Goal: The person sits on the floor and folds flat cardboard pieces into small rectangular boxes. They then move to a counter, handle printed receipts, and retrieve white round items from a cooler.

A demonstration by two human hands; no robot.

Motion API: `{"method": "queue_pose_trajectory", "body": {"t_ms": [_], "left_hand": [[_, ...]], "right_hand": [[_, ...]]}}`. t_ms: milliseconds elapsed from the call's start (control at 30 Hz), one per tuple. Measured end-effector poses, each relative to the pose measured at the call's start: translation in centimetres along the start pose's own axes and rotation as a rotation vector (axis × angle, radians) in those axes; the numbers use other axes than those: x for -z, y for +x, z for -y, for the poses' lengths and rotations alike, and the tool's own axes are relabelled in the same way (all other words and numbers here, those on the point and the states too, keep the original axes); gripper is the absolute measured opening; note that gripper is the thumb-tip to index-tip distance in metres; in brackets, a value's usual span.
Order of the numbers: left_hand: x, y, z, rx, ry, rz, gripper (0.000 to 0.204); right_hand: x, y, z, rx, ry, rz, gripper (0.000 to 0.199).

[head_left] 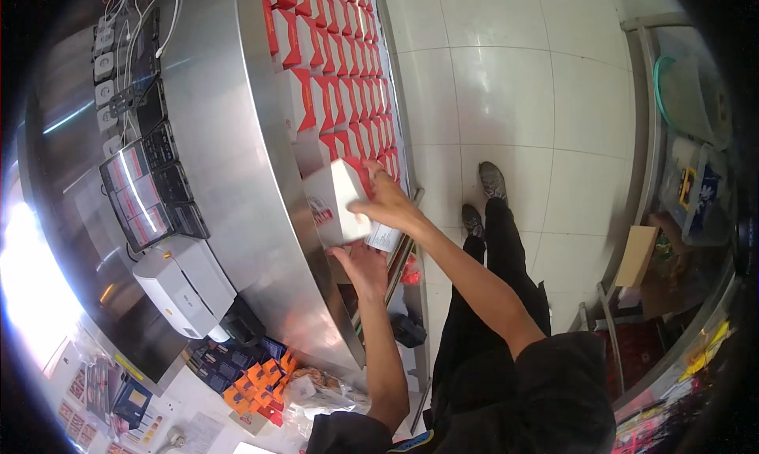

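Note:
A white carton [336, 205] with a red printed mark is tilted at the near end of rows of red-and-white boxes [336, 98]. My right hand [387, 203] grips its right side, thumb across the white face. At the carton's lower edge, my left hand [364, 271] holds it with the thumb stretched to the left; its other fingers are partly hidden. Right beside my left fingers shows a white printed label or panel [383, 237]; whether it belongs to the same carton I cannot tell.
A steel counter [229, 138] on the left bears tablets [136, 193], cables and a white label printer [186, 288]. Orange packets [257, 383] and a clear plastic bag [320, 395] lie at lower left. On the right stands a metal rack [644, 162] with plastic bins. Tiled floor [506, 90] lies between.

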State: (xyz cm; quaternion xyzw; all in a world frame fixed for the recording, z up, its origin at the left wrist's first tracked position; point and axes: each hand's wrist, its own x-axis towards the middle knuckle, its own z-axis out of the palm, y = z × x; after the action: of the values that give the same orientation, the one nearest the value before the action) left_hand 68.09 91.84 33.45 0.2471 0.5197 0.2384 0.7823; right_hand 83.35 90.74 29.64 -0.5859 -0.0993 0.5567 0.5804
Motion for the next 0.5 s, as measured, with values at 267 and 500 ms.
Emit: {"method": "queue_pose_trajectory", "body": {"t_ms": [267,500], "left_hand": [[-5.8,-1.9,1.2,-0.039,0.122,-0.185,0.05],[0.5,-6.6,5.3,0.119,0.156,-0.251,0.051]], "right_hand": [[3.3,4.0,1.9,0.084,0.052,-0.136,0.106],[-2.3,13.6,8.8,-0.017,-0.157,-0.353,0.102]]}}
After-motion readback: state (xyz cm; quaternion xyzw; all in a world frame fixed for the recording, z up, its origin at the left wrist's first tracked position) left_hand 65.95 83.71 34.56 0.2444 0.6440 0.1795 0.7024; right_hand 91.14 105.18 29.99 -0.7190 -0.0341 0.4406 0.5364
